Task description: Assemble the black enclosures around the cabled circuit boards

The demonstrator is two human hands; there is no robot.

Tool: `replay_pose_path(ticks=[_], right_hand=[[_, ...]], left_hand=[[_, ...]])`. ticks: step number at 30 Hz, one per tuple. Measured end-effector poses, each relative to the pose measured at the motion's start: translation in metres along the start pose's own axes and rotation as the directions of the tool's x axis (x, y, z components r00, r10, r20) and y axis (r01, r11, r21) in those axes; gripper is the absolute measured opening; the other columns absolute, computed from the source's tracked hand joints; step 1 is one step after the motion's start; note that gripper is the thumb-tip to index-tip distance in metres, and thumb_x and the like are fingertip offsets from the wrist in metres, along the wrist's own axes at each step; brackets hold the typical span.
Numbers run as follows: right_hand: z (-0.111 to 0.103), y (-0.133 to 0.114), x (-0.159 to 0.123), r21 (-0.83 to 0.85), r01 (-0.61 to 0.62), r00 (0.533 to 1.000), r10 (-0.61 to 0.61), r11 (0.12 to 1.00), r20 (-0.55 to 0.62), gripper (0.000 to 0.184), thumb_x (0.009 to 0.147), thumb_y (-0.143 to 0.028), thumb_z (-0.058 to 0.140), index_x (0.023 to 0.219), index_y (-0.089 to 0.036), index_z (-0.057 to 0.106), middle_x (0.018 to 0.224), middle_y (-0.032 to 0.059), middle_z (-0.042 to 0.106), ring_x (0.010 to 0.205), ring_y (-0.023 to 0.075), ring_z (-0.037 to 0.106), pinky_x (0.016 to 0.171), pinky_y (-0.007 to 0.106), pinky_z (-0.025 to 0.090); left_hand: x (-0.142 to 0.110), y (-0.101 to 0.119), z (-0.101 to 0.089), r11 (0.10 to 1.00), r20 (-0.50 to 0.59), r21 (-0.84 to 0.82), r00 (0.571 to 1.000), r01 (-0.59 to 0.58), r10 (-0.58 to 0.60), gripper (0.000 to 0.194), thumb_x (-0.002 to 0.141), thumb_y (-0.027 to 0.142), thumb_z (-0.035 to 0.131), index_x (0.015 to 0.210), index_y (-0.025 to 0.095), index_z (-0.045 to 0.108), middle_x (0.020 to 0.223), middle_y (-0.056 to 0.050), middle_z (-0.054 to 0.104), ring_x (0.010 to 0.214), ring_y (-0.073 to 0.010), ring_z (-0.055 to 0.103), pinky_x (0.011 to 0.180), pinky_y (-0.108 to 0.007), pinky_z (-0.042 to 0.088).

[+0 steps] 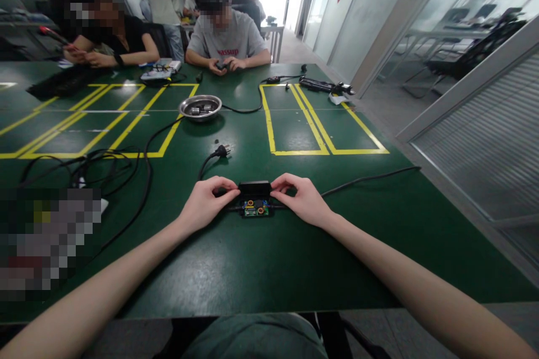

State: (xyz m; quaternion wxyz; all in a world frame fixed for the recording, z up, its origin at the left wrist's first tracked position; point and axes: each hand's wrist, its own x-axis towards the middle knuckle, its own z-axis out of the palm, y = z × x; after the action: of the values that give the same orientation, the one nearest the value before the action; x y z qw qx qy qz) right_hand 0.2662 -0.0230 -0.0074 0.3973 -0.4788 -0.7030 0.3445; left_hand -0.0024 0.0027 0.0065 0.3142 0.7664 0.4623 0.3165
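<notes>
A black plastic cover [255,188] is held by its two ends, tilted up along the far side of a small circuit board [256,208]. My left hand [207,199] pinches the cover's left end between thumb and fingers. At its right end, my right hand [301,197] grips it the same way. The board shows green and blue parts and copper-wound coils, and seems to sit in a black lower shell. Black cable leaves both sides; a plug [222,151] lies beyond my left hand, and another cable stretch [370,179] runs to the right.
A metal bowl [200,97] with small metal parts stands farther back. Tangled black cables [84,171] lie to the left. Yellow tape [301,152] marks rectangles on the green table [189,275]. Two people sit across, one handling a small dark object. A black tool-like item [324,86] lies back right.
</notes>
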Motion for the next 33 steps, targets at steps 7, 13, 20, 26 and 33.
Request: replay_pose_path(ticks=[7,13,20,26,33], right_hand=[[-0.001,0.004,0.0,0.153,-0.063,0.998,0.057,0.986,0.039,0.011,0.083,-0.028,0.073,0.091,-0.019,0.071,0.086,0.0038,0.077,0.079,0.0185,0.073,0.078,0.035,0.061],[0.0,0.002,-0.002,0.244,-0.101,0.994,0.091,0.964,0.054,0.02,0.082,-0.03,0.074,0.097,-0.02,0.069,0.095,0.005,0.077,0.08,0.0182,0.077,0.074,0.032,0.064],[-0.003,-0.002,-0.005,0.247,-0.059,0.992,0.029,0.967,0.122,0.017,0.083,-0.026,0.074,0.098,-0.02,0.071,0.099,0.0058,0.078,0.091,0.0204,0.077,0.09,0.04,0.065],[-0.008,-0.003,-0.006,0.213,0.076,0.981,-0.112,0.974,0.161,0.014,0.081,-0.02,0.076,0.094,-0.019,0.072,0.107,0.0066,0.074,0.096,0.0191,0.074,0.091,0.038,0.064],[-0.013,-0.003,-0.006,0.035,0.167,0.958,-0.171,0.985,0.232,0.023,0.078,-0.014,0.07,0.1,-0.02,0.068,0.107,0.0066,0.073,0.098,0.0208,0.07,0.092,0.039,0.058]], left_hand=[[-0.003,0.003,0.002,0.993,0.06,-0.12,0.998,0.02,-0.013,0.025,0.092,0.04,0.068,0.092,0.017,0.074,0.084,-0.004,0.078,0.072,-0.0176,0.07,0.068,-0.029,0.057],[-0.006,0.002,0.003,0.965,0.091,-0.261,0.996,0.029,-0.005,0.021,0.088,0.036,0.072,0.093,0.016,0.071,0.095,-0.007,0.081,0.081,-0.0205,0.077,0.078,-0.034,0.065],[-0.007,0.006,0.0,0.966,0.107,-0.256,0.992,-0.038,0.067,0.019,0.086,0.031,0.075,0.097,0.015,0.072,0.097,-0.007,0.08,0.078,-0.0168,0.075,0.078,-0.032,0.065],[-0.007,0.004,-0.005,0.977,0.187,-0.198,0.975,-0.085,0.123,0.022,0.08,0.03,0.081,0.093,0.015,0.071,0.106,-0.011,0.078,0.083,-0.0178,0.072,0.078,-0.032,0.061],[-0.008,0.004,-0.008,0.986,0.256,-0.095,0.953,-0.14,0.16,0.027,0.077,0.032,0.083,0.087,0.018,0.063,0.105,-0.009,0.078,0.094,-0.0219,0.072,0.084,-0.033,0.057]])
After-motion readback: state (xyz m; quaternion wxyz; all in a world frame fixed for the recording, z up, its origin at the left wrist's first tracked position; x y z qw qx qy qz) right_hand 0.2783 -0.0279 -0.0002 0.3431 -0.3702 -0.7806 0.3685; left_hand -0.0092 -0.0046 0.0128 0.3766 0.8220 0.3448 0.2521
